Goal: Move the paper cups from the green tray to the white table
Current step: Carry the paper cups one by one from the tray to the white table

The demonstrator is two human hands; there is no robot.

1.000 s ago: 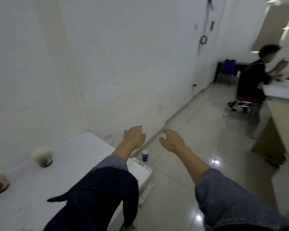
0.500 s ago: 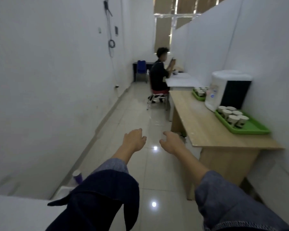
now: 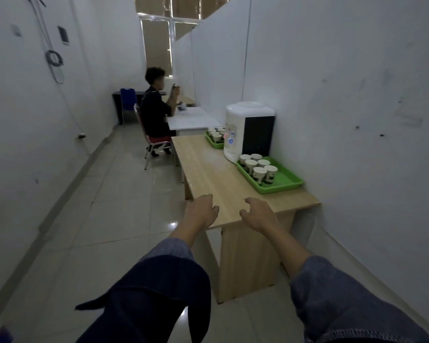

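Observation:
A green tray (image 3: 286, 182) lies on the wooden table (image 3: 208, 174) by the right wall. Several white paper cups (image 3: 258, 167) with dark prints stand upright in its far half. My left hand (image 3: 200, 211) and my right hand (image 3: 259, 212) are stretched out in front of me, over the near edge of the wooden table. Both hold nothing, with the fingers loosely curled and apart. They are well short of the tray. The white table with the two cups is out of view.
A white water dispenser (image 3: 245, 129) stands behind the tray. Beyond it lies a second green tray (image 3: 212, 142) with several cups. A person (image 3: 156, 112) sits on a red chair at a white desk (image 3: 191, 120) farther down the tiled corridor.
My view has swung right, from the white table with two cups to the corridor and then the wooden table. The tray is now closer. Both hands stay out in front, holding nothing.

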